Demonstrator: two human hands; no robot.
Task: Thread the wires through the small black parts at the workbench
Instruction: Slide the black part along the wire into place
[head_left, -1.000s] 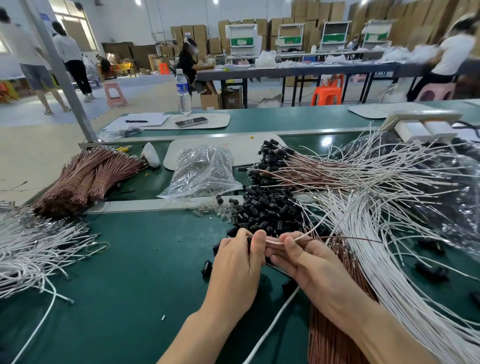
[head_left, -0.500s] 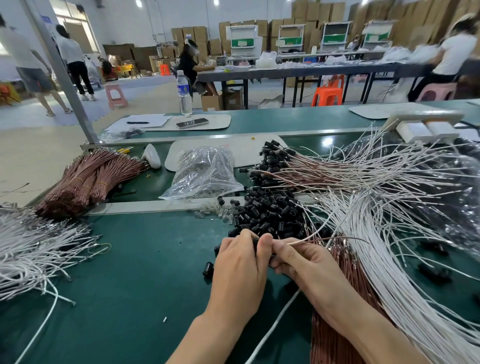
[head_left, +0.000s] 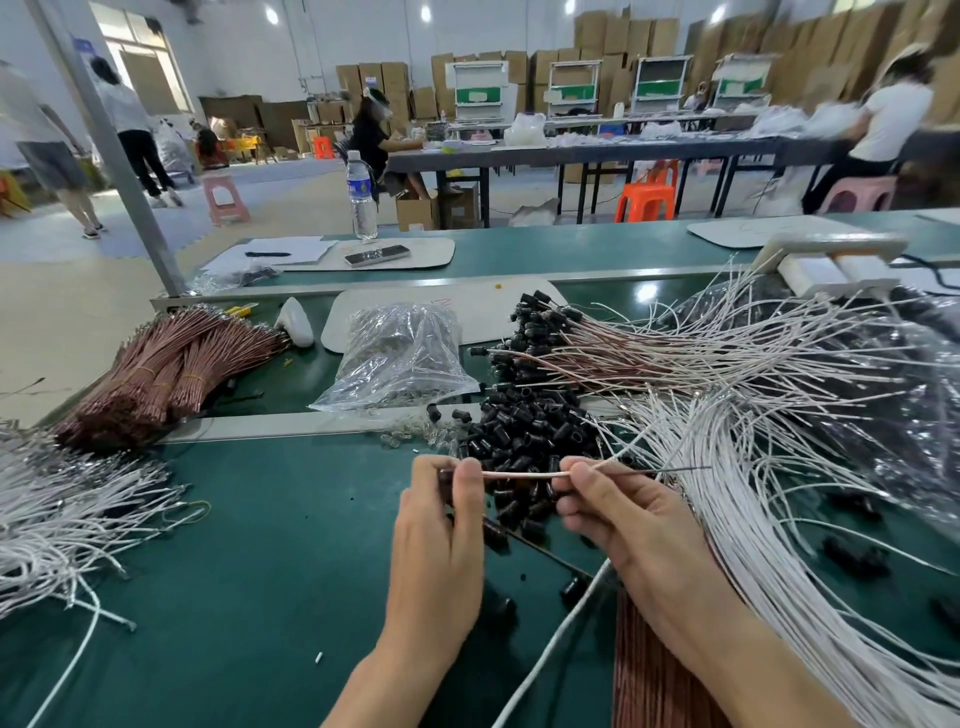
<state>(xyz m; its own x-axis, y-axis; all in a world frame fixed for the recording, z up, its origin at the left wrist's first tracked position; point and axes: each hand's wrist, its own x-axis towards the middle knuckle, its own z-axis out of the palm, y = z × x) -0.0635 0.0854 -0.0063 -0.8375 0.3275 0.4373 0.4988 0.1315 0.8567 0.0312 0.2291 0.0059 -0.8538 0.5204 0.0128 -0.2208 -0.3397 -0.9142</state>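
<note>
Head view: above the green table (head_left: 234, 571), my left hand (head_left: 441, 530) pinches a small black part (head_left: 444, 477) in curled fingers at one end of a pale wire (head_left: 524, 474). My right hand (head_left: 628, 519) pinches the other end, near the heap of black parts (head_left: 524, 431), beside loose white wires (head_left: 769, 467).

- You are in a factory, in one big open room.
- Your green bench (head_left: 234, 571) is heaped with white wires (head_left: 753, 493), brown wires (head_left: 156, 374) and a pile of little black parts (head_left: 524, 431).
- Past your bench, people (head_left: 371, 135) sit at long tables (head_left: 623, 150), with plastic stools (head_left: 647, 200) around.
- Brown boxes (head_left: 597, 36) are stacked high along the back wall.
</note>
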